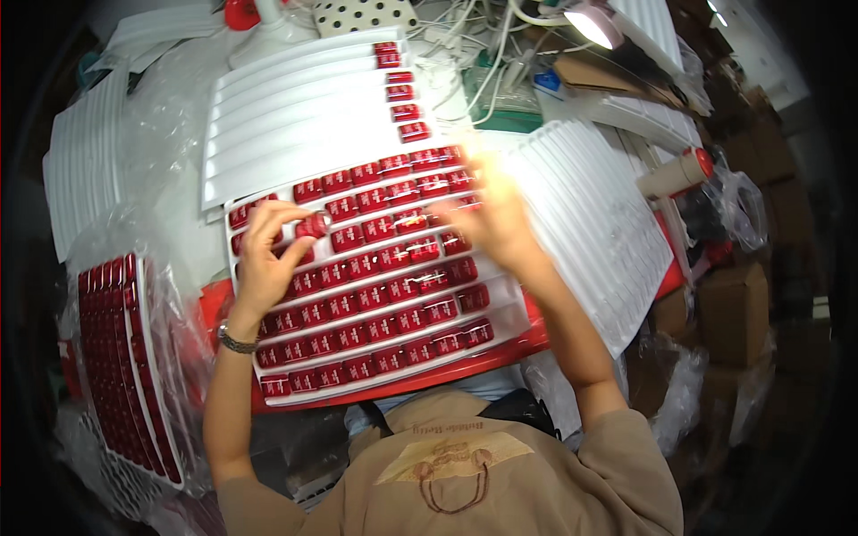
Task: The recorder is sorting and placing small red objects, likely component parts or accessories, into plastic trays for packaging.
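Note:
A white ridged tray [308,364] lies in front of me, holding rows of small glossy red pieces with pale print. My left hand [266,261] is over its left part, thumb and fingers pinching one such red piece [312,224] above a gap in the upper rows. Over the tray's right end is my right hand [490,210], blurred and washed out by lamp glare. Its thumb stands apart from the fingers, and no held thing shows. Behind lies another white ridged tray [295,112], with several red pieces [399,93] along its right edge.
More white ridged trays lie at the right [581,232] and far left [88,165]. A plastic-wrapped tray of red pieces [125,357] stands lower left. A lit lamp [593,25], tangled cables [456,54] and a green box [509,103] are at the back. Cardboard boxes [733,313] stand right.

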Demonstrator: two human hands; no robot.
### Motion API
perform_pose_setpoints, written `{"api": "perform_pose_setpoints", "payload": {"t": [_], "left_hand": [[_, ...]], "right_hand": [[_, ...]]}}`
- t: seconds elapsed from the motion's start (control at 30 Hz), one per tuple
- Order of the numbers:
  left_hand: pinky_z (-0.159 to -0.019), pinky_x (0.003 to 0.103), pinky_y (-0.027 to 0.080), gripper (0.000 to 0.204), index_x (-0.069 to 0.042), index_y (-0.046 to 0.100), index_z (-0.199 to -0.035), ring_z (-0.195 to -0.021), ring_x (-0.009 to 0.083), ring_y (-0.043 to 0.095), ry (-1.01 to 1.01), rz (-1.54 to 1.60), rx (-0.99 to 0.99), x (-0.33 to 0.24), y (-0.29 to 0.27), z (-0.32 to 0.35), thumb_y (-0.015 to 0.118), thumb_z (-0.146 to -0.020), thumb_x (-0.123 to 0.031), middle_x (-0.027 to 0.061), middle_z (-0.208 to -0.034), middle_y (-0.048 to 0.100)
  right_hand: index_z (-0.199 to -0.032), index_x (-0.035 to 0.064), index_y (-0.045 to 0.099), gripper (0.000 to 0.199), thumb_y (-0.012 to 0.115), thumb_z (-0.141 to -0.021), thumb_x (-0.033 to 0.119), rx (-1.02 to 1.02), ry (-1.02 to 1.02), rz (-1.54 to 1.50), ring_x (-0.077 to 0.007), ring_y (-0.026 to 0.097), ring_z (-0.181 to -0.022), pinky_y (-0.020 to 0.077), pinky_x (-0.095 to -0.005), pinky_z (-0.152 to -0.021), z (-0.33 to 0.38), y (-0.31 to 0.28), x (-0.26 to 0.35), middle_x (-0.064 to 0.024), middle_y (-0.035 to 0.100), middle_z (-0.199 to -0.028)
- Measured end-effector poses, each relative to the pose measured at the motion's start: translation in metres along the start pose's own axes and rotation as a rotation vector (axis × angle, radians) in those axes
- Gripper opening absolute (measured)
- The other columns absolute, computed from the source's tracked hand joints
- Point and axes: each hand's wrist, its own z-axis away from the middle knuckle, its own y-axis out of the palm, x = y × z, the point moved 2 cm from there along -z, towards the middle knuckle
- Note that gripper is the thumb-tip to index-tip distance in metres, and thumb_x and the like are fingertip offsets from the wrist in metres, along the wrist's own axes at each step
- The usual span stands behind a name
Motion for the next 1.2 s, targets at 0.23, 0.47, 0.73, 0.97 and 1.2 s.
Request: {"api": "perform_pose_setpoints", "payload": {"t": [0.23, 0.47, 0.73, 0.97, 1.2], "left_hand": [[-0.087, 0.036, 0.032, 0.025, -0.004, 0.066, -0.095, -0.094, 0.0205, 0.050, 0.079, -0.351, 0.093, 0.028, 0.019, -0.019, 0.073, -0.074, -0.016, 0.0036, -0.091, 0.056], [-0.087, 0.035, 0.033, 0.025, -0.005, 0.066, -0.096, -0.094, 0.0212, 0.052, 0.075, -0.425, 0.015, 0.018, 0.001, -0.005, 0.073, -0.074, -0.016, 0.0043, -0.090, 0.056], [-0.080, 0.035, 0.045, 0.030, 0.000, 0.067, -0.095, -0.087, 0.0229, 0.054, 0.050, -0.331, 0.155, 0.011, -0.009, 0.017, 0.076, -0.067, -0.008, 0.0068, -0.088, 0.057], [-0.071, 0.028, 0.048, 0.030, -0.003, 0.062, -0.099, -0.084, 0.0162, 0.060, -0.092, 0.197, -0.097, -0.030, 0.010, 0.018, 0.075, -0.072, -0.004, 0.0063, -0.093, 0.062], [-0.073, 0.023, 0.052, 0.028, 0.002, 0.059, -0.101, -0.081, 0.0121, 0.062, -0.198, 0.661, -0.304, -0.051, 0.041, 0.031, 0.071, -0.076, 0.004, 0.0067, -0.096, 0.060]], "right_hand": [[-0.130, 0.0043, 0.047, 0.056, 0.056, -0.088, 0.040, 0.050, 0.823, 1.052, -0.0361, 0.043, -0.124, 0.0356, -0.0452, -0.102, 0.136, -0.193, -0.196, -0.0162, 0.048, -0.133], [-0.114, 0.0025, 0.054, 0.038, 0.062, -0.082, 0.021, 0.226, 0.498, 0.693, -0.0360, 0.053, -0.099, 0.0442, -0.0440, -0.082, 0.111, -0.178, -0.173, -0.0170, 0.055, -0.109], [-0.085, 0.0015, 0.062, 0.014, 0.062, -0.080, 0.014, 0.185, 0.480, 0.425, -0.0221, 0.057, -0.074, 0.0462, -0.0327, -0.067, 0.065, -0.176, -0.169, -0.0103, 0.061, -0.082], [-0.076, 0.0043, 0.062, 0.005, 0.065, -0.080, 0.007, -0.043, 0.703, -1.086, -0.0098, 0.056, -0.072, 0.0435, -0.0233, -0.070, -0.012, -0.012, 0.000, -0.0051, 0.065, -0.081], [-0.068, 0.0036, 0.058, 0.017, 0.072, -0.078, 0.002, -0.202, 0.491, -0.863, -0.0112, 0.055, -0.070, 0.0426, -0.0254, -0.069, -0.030, 0.074, 0.088, -0.0061, 0.065, -0.078]]}}
